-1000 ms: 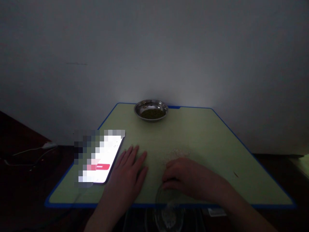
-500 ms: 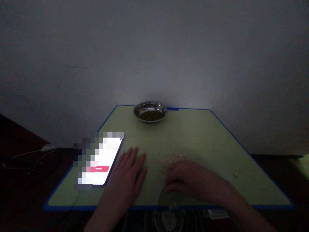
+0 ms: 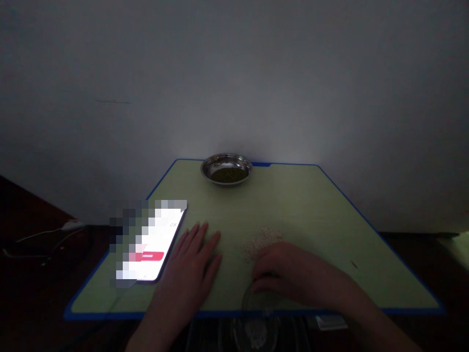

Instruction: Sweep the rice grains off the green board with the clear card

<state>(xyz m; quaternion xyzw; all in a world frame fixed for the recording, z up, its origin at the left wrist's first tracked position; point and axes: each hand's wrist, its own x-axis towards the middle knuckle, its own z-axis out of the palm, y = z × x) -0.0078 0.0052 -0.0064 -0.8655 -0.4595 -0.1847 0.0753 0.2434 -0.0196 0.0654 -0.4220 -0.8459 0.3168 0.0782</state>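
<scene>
My left hand (image 3: 192, 266) lies flat on the table, fingers stretched and slightly spread, with nothing in it. Just to its left is a phone (image 3: 161, 244) with a lit screen. My right hand (image 3: 280, 269) is curled, its thumb and fingertips pinched together; whatever they hold is hidden. Under those fingertips, at the front edge, shows the faint outline of a clear round container (image 3: 246, 303), its lower part dim with something pale inside. A patch of small pale grains (image 3: 262, 240) is spread on the tabletop just beyond my right knuckles.
A shiny metal bowl (image 3: 207, 171) holding small green grains stands at the back of the light green, blue-edged table (image 3: 304, 205), near the wall. A small dark sliver (image 3: 354, 264) lies on the right. White cables (image 3: 40, 233) trail on the floor at left.
The view has shifted very slightly, moving the table and bowl a little left in the picture. Both hands keep nearly the same pose and place.
</scene>
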